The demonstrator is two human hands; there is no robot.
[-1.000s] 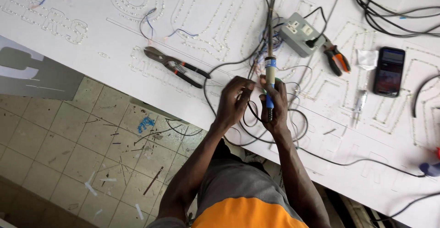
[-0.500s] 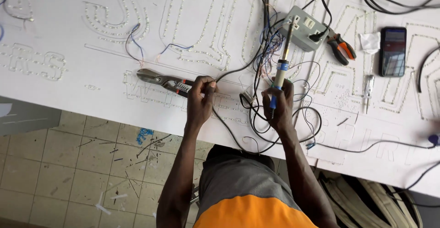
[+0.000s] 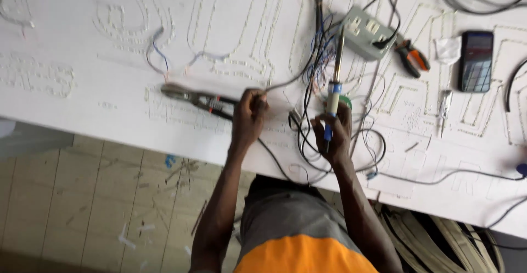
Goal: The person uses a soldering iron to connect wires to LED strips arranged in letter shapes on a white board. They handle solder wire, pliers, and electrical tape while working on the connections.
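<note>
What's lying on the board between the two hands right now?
In the head view, a bundle of black wires lies between the left hand on the pliers and the right hand holding the soldering iron.

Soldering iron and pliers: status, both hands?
Left hand closed on pliers handles, flat on white board. Right hand grips soldering iron, tip up. Tangled wires between hands.

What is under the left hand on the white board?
The left hand covers the handles of the long pliers; only their metal jaws and part of the red-black grip show. A wire runs from the fist; anything else beneath is hidden.
</note>
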